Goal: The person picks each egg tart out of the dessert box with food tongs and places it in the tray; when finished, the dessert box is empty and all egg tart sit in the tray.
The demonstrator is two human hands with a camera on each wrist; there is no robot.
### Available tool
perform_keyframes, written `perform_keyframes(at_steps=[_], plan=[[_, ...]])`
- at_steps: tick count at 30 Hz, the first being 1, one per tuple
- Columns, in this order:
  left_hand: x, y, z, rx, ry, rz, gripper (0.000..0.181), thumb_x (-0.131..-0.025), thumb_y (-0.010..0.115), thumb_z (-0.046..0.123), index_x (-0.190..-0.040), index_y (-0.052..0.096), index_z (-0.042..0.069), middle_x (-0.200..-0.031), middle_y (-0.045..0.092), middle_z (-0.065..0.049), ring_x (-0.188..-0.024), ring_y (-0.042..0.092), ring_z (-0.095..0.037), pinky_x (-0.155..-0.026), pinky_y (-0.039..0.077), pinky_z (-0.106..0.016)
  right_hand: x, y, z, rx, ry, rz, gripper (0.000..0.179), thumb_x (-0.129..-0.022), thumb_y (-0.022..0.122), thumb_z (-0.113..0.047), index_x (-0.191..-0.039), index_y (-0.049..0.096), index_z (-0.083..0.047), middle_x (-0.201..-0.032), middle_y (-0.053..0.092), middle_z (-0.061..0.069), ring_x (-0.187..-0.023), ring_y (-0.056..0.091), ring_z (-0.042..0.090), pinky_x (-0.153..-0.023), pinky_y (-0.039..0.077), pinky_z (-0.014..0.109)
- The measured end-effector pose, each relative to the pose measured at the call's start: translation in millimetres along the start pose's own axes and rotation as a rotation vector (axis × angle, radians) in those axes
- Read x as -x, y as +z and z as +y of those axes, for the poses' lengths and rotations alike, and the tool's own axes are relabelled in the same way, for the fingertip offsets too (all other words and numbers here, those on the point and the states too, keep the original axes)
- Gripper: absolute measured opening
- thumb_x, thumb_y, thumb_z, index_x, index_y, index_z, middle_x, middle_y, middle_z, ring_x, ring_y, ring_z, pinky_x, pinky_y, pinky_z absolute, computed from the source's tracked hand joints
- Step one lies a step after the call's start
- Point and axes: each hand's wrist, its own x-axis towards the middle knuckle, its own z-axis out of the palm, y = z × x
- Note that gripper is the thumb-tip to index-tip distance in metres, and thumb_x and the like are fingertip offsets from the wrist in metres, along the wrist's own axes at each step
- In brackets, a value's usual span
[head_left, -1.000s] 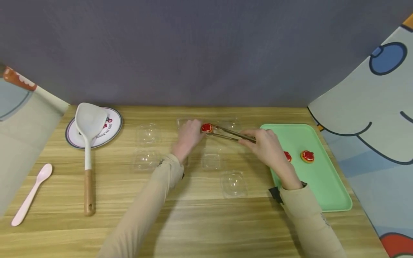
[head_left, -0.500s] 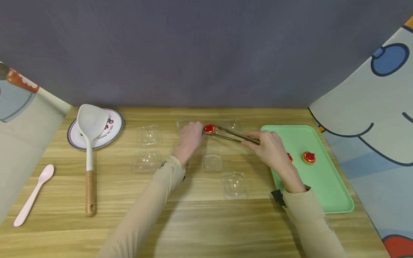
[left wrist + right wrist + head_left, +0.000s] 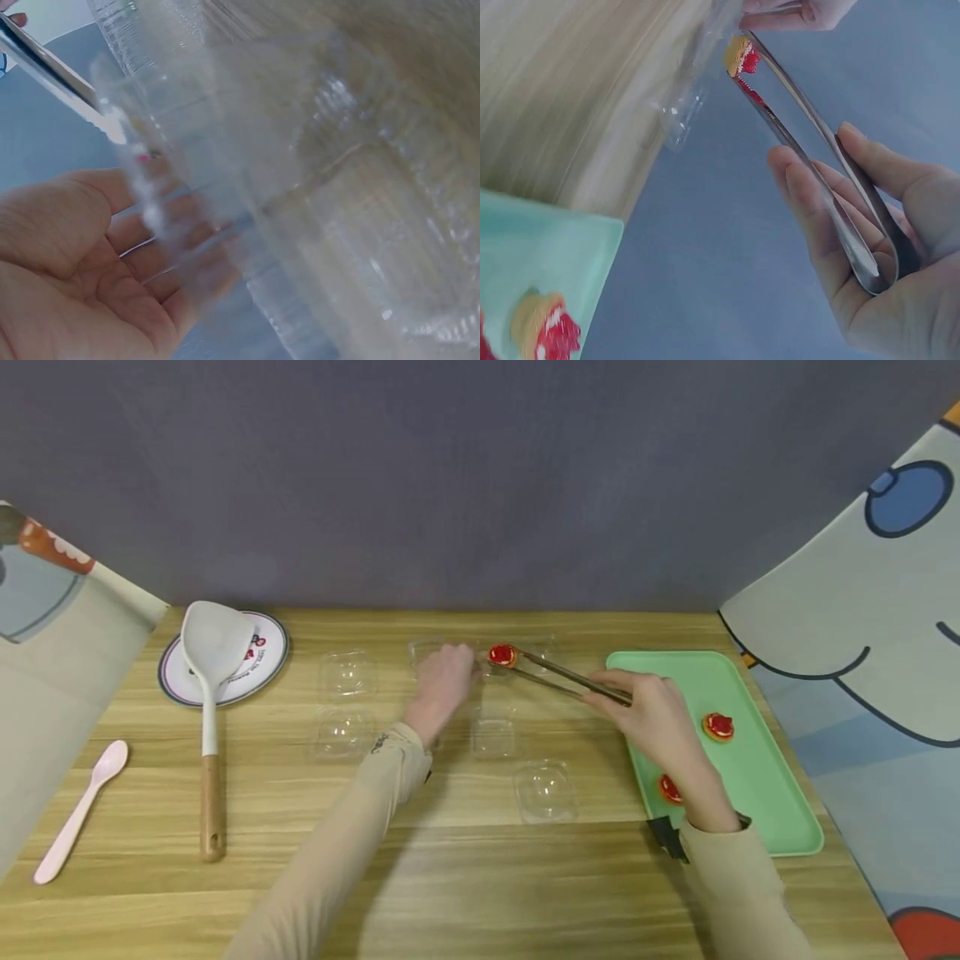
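Note:
My right hand [image 3: 660,714] holds metal tongs [image 3: 573,677] between thumb and fingers. Their tips pinch a small tart [image 3: 502,655] with a red topping, seen side-on as a tart [image 3: 741,56] with a yellow base in the right wrist view. My left hand [image 3: 444,681] grips the side of a clear plastic box [image 3: 367,240] at the back middle of the table. In the left wrist view the fingers [image 3: 139,247] show partly through its wall. The tart overlaps the box's area, just right of the left hand.
A green tray [image 3: 750,793] at right bears a tart [image 3: 717,727] and another tart [image 3: 670,789]. Several clear plastic lids [image 3: 545,791] lie around the middle. At left are a plate [image 3: 255,672], a white ladle [image 3: 212,647] across it, and a pink spoon [image 3: 82,814].
My right hand has drawn to the right and slightly nearer, carrying the tongs and tart away from my left hand. More of the front tart on the tray shows. My left hand stays put.

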Motion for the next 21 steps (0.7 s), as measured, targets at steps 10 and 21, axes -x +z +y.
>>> perform_keyframes(at_steps=[10, 21], plan=[[0.5, 0.0, 0.2, -0.022, -0.015, 0.002, 0.015, -0.102, 0.074, 0.013, -0.099, 0.076, -0.002, -0.068, 0.062, -0.005, -0.051, 0.045, -0.011, -0.041, 0.035, -0.018, 30.1, -24.9, 0.8, 0.011, 0.024, 0.056, 0.033, -0.096, 0.084, -0.016, -0.125, 0.079, -0.002, -0.112, 0.079, 0.020, -0.048, 0.049, 0.009, -0.043, 0.031, 0.027], [0.8, 2.0, 0.3, -0.015, 0.013, 0.045, 0.010, -0.102, 0.072, 0.008, -0.103, 0.079, 0.000, -0.077, 0.071, -0.010, -0.055, 0.054, -0.016, -0.045, 0.046, -0.023, 73.4, -38.6, 8.2, -0.011, 0.078, 0.148, 0.032, -0.090, 0.087, -0.006, -0.121, 0.080, -0.002, -0.104, 0.080, 0.018, -0.068, 0.066, 0.006, -0.045, 0.042, 0.017]])
